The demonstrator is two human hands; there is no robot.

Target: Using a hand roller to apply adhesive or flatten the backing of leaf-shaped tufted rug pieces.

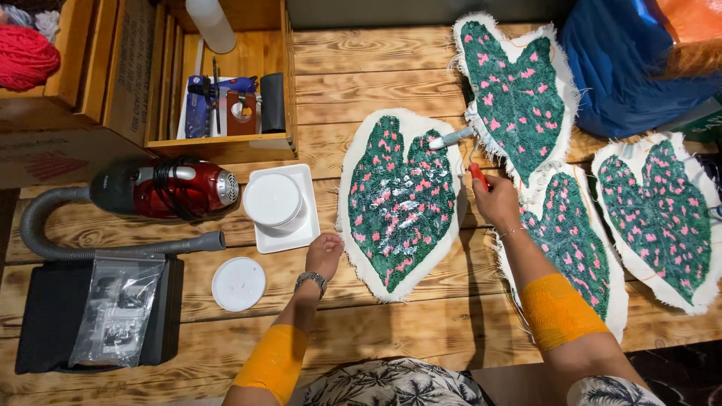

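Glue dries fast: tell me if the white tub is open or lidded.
Open: the white tub sits uncovered on its tray, its round lid lying apart on the table.

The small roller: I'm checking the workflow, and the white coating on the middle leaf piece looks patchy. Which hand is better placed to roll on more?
Probably the right hand: it grips the roller by its red handle, roller head on the middle leaf piece. The left hand rests at that piece's left edge, holding nothing.

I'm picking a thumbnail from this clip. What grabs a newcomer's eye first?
Four green heart-shaped tufted pieces with pink flecks fill the wooden table's middle and right. The right hand holds a small red-handled roller over the centre piece, smeared white; the left hand rests at its edge. A red vacuum cleaner lies left.
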